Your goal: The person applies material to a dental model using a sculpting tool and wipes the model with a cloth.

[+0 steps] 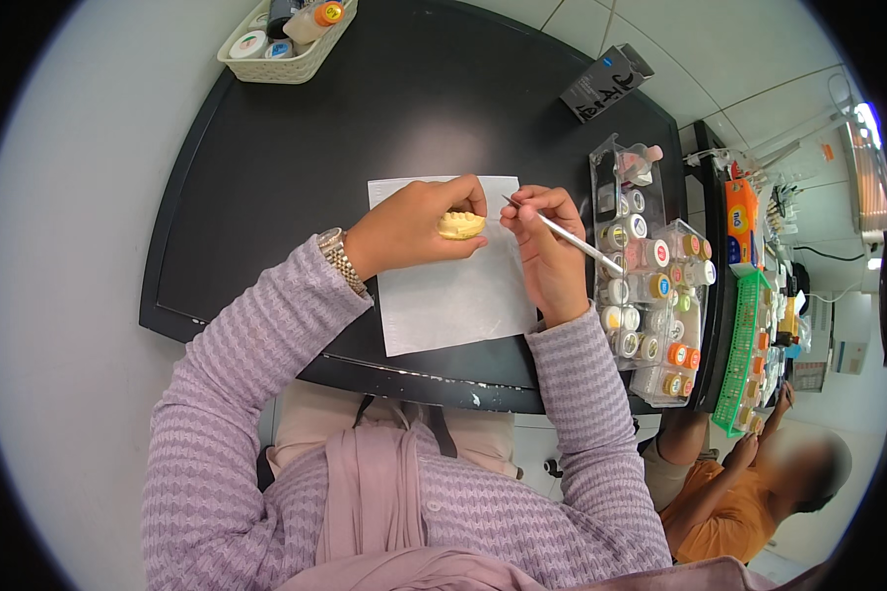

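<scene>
My left hand (414, 222) is closed around a small yellow dental cast (460, 226), thumb below and fingers curled over it. A row of tooth shapes shows along its upper edge. Just to the right, my right hand (552, 251) grips a slim tool with a whitish handle (586, 249) and a dark, pointed tip aimed up and left. The tip stays apart from the cast. Something thin and pale seems to sit at my right fingertips, too small to make out. Both hands are above a white sheet (443, 310) on the black table (266, 217).
Clear plastic organisers (650, 384) full of small lidded jars stand along the table's right side. A dark box (606, 84) lies at the far right, a cream basket (296, 67) of bottles at the far left. Beyond are a green basket (739, 355) and a person in orange (724, 517).
</scene>
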`<state>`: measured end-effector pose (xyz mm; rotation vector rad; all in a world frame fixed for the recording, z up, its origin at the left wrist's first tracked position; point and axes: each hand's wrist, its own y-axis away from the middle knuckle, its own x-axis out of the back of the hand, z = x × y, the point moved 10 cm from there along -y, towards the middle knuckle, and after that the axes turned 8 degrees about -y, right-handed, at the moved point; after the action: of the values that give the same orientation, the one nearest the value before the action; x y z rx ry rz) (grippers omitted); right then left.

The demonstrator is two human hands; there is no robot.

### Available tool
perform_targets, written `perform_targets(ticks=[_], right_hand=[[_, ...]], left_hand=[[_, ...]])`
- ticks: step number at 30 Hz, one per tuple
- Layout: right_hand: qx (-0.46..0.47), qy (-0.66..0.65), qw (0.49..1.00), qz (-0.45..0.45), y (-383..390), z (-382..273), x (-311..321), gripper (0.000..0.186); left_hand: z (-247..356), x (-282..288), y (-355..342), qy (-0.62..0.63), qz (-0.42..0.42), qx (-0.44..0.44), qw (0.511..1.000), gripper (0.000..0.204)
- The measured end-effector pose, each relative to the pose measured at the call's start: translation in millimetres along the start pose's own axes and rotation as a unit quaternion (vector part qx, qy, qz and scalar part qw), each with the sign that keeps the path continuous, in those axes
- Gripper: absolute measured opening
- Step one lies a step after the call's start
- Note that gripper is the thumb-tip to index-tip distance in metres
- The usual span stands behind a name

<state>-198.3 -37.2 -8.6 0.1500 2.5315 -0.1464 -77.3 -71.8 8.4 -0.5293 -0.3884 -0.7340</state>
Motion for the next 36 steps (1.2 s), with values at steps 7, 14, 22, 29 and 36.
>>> perform_targets(ticks=[7, 14, 22, 29, 36], right_hand=[[0.006, 0.136, 0.99, -0.018, 4, -8, -3, 0.016], [0.107, 0.252, 0.962, -0.013, 12, -27, -12, 0.015], [0.093, 0.202, 0.973, -0.061, 12, -16, -21, 0.026], [0.107, 0.306, 0.943, -0.075, 16, -13, -28, 0.022], [0.127, 0.336, 0.931, -0.066, 21, -17, -33, 0.02]], left_hand=[[-1, -3, -1, 0.002, -0.011, 0.007, 1.0, 0.026], [6, 2, 1, -0.037, 0.031, -0.014, 0.999, 0.024], [6, -1, 1, -0.055, 0.013, -0.016, 0.998, 0.022], [6, -5, 2, -0.088, -0.001, -0.022, 0.996, 0.019], [6, -6, 2, -0.1, 0.001, -0.023, 0.995, 0.02]])
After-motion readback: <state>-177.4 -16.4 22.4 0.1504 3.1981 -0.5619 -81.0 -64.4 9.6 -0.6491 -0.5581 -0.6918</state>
